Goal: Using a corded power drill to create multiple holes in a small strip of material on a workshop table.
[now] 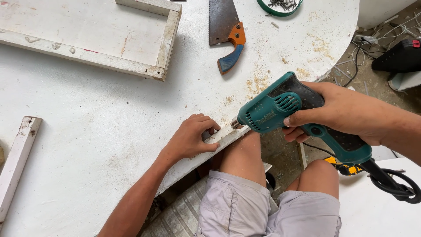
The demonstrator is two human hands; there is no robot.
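My right hand (346,112) grips a teal corded power drill (280,107), held level with its chuck pointing left at the edge of the white tabletop (101,131). My left hand (193,136) presses down on a small white wooden piece (223,137) at the table's edge, fingers curled just beside the drill's tip. The drill's black cord (394,182) trails off to the lower right. My bare knees and grey shorts (245,206) show below the table edge.
A hand saw (226,30) with an orange and blue handle lies at the top middle. A white wooden frame (131,48) sits top left, a white wooden strip (17,158) at far left. A green-rimmed dish of screws (280,6) is at the top. Sawdust is scattered about.
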